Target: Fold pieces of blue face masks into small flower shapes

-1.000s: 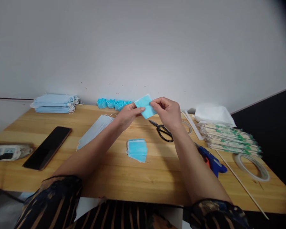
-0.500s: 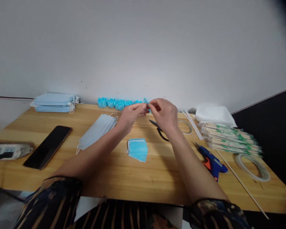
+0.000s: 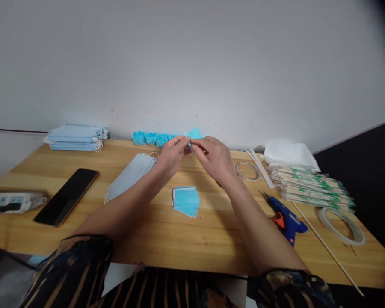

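Observation:
My left hand [image 3: 175,152] and my right hand [image 3: 213,156] meet above the far part of the table, both closed. Their fingertips pinch a small blue piece of mask fabric [image 3: 195,134], whose flat part sticks up beyond the fingers. Its lower end is hidden by my fingers. Behind my left hand, a row of folded blue fabric flowers [image 3: 150,138] lines the wall, partly covered. Below my hands lies a small stack of cut blue fabric pieces [image 3: 186,201]. A whole face mask [image 3: 131,175] lies beside my left forearm.
A mask stack [image 3: 72,137], a phone [image 3: 67,196] and a power strip [image 3: 16,202] are on the left. On the right lie a blue glue gun [image 3: 285,220], tape rolls [image 3: 248,171], packaged chopsticks [image 3: 311,186], a thin stick [image 3: 327,250] and a white packet [image 3: 290,155].
Both hands have shifted slightly left and down. The fabric piece now shows a wider flat face above my fingers. My right hand now covers most of the scissors.

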{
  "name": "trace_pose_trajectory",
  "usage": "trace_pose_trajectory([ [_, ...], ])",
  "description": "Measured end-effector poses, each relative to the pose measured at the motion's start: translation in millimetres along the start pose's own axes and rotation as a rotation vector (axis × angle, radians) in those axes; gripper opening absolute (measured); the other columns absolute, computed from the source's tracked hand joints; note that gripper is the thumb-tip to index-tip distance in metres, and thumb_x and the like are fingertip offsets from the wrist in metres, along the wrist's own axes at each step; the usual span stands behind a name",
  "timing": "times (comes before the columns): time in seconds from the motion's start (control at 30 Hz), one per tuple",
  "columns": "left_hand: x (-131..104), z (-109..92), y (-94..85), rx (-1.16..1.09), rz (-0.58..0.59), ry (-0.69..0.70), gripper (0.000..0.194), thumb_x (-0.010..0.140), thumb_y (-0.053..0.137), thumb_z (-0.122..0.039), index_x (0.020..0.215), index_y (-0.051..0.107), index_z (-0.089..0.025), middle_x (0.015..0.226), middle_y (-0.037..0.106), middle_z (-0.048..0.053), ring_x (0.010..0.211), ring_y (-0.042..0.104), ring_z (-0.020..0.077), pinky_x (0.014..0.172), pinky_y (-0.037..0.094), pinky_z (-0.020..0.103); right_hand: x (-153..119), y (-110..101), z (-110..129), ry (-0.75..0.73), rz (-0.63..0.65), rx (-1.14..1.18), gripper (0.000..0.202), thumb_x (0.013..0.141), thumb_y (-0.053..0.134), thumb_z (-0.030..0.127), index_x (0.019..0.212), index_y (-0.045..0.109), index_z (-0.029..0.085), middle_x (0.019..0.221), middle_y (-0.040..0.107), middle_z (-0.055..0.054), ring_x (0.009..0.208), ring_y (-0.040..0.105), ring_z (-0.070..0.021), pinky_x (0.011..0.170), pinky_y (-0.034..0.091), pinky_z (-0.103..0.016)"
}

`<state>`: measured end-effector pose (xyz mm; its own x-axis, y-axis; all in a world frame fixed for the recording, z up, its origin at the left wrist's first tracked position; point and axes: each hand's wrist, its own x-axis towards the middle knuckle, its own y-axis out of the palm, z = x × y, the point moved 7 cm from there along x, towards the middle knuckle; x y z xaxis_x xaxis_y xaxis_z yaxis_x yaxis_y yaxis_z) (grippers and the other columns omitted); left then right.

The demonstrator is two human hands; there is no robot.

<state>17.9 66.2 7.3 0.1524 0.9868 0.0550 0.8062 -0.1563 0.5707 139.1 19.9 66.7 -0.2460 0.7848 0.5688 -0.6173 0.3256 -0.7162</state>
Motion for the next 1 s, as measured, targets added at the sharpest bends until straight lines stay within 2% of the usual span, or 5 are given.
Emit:
trace_pose_trajectory([
  [0.2, -1, -6, -0.1, 0.104, 0.017, -0.008, 0.029, 0.082, 0.082, -0.030, 0.071, 0.059, -0.017, 0.065, 0.060, -0.004, 0.062, 0.057, 0.0094, 0.067, 0.047, 0.024, 3, -18, -37, 0.257, -0.230, 0.345, 0.042, 0.090, 0.065, 0.037, 0.130, 0.066, 0.026, 0.116, 0.073, -0.008, 0.098, 0.066, -0.0221, 0.086, 0.056, -0.040],
  [0.3, -1, -7, 0.9, 0.159, 0.051, 0.026, 0.027, 0.079, 0.084, -0.032, 0.072, 0.063, -0.016, 0.068, 0.064, -0.002, 0.065, 0.059, 0.0103, 0.070, 0.049, 0.025, 4, -4, -52, 0.377, -0.112, 0.620, 0.065, 0.085, 0.072, 0.044, 0.146, 0.054, 0.030, 0.125, 0.071, -0.009, 0.107, 0.066, -0.0238, 0.093, 0.058, -0.044],
  [0.4, 0, -7, -1.0, 0.218, 0.054, 0.075, 0.029, 0.075, 0.086, -0.036, 0.072, 0.066, -0.016, 0.067, 0.065, -0.002, 0.066, 0.058, 0.0101, 0.071, 0.047, 0.025, 2, 13, -53, 0.449, 0.050, 0.767, 0.073, 0.083, 0.075, 0.049, 0.148, 0.053, 0.026, 0.115, 0.073, -0.009, 0.101, 0.068, -0.0240, 0.091, 0.059, -0.044],
  [0.6, 0, -9, -1.6, 0.313, 0.056, 0.121, 0.034, 0.068, 0.087, -0.045, 0.071, 0.069, -0.016, 0.068, 0.064, -0.001, 0.066, 0.055, 0.0106, 0.070, 0.044, 0.026, 1, 20, -54, 0.449, 0.054, 0.772, 0.069, 0.076, 0.078, 0.041, 0.140, 0.061, 0.023, 0.083, 0.068, 0.000, 0.073, 0.064, -0.0181, 0.075, 0.058, -0.039],
  [1.0, 1, -12, -3.9, 0.353, 0.044, 0.122, 0.031, 0.072, 0.085, -0.045, 0.072, 0.073, -0.017, 0.068, 0.067, 0.000, 0.068, 0.057, 0.0121, 0.072, 0.044, 0.027, 1, 13, -52, 0.434, -0.027, 0.714, 0.067, 0.076, 0.078, 0.038, 0.139, 0.062, 0.023, 0.073, 0.062, 0.003, 0.064, 0.055, -0.0147, 0.061, 0.051, -0.033],
])
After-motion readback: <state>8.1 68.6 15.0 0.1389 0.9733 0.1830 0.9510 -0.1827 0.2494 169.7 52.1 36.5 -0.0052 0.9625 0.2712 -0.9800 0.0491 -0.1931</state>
